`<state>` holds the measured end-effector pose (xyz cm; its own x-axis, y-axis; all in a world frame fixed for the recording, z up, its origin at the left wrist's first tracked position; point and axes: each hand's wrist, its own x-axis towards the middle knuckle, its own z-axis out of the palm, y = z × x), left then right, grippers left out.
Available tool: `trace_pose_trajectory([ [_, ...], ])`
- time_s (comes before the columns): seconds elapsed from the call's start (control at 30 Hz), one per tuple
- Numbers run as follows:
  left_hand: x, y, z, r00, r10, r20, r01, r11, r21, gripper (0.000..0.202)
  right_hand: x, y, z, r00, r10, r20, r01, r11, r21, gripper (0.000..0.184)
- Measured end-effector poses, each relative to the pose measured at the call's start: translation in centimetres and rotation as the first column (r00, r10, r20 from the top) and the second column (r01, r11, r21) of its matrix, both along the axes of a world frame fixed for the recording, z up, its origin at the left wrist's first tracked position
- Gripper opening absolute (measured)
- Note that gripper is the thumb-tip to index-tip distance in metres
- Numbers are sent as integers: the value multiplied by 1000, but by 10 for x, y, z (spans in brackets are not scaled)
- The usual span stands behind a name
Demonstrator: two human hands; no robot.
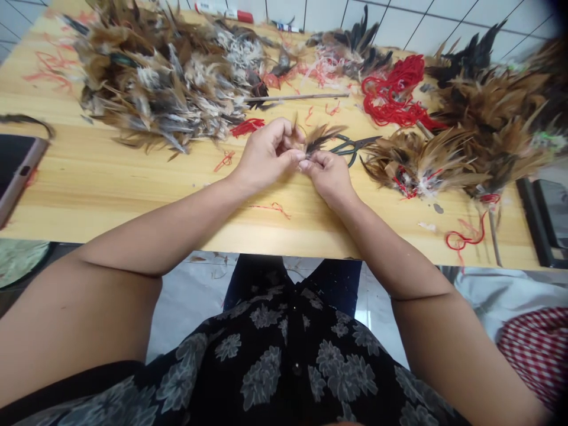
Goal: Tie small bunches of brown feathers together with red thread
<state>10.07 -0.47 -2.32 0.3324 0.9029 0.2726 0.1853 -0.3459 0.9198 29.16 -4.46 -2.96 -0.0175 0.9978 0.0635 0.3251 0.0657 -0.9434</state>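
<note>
The right hand (331, 174) pinches the base of a small bunch of feathers (322, 139) between its thumb and finger. The left hand (266, 148) is curled, its thumb tip at the same base, but I cannot tell if it grips too. The bunch is right between the two hands, above the table (155, 183). Its long way runs from the fingertips up and off to the right, so the soft tips lean over the right hand, which is the nearer one. The scissors (355, 144) lie just past that hand. Farther right is a bigger bunch (421, 160) tied with red, and red yarn (393, 89) sits behind. A thin stick (306, 96) lies past the hands, and a big pile (151, 83) of feathers fills the far left.
</note>
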Motion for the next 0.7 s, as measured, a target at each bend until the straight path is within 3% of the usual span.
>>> trace_pose_trajectory([
  [0.2,-2,3,-2,987,-5,158,36,981,-192,59,5,3,-4,995,-1,96,-4,999,53,40],
  [0.33,-2,-1,7,973,30,227,41,952,-302,49,8,5,-1,985,-21,168,11,998,58,43],
  [0.5,-1,-9,20,969,22,246,64,941,-333,38,0,4,7,958,-25,286,14,999,40,40],
  [0.7,0,-7,22,970,28,241,59,936,-348,34,-12,4,14,933,-9,360,5,1000,12,35],
])
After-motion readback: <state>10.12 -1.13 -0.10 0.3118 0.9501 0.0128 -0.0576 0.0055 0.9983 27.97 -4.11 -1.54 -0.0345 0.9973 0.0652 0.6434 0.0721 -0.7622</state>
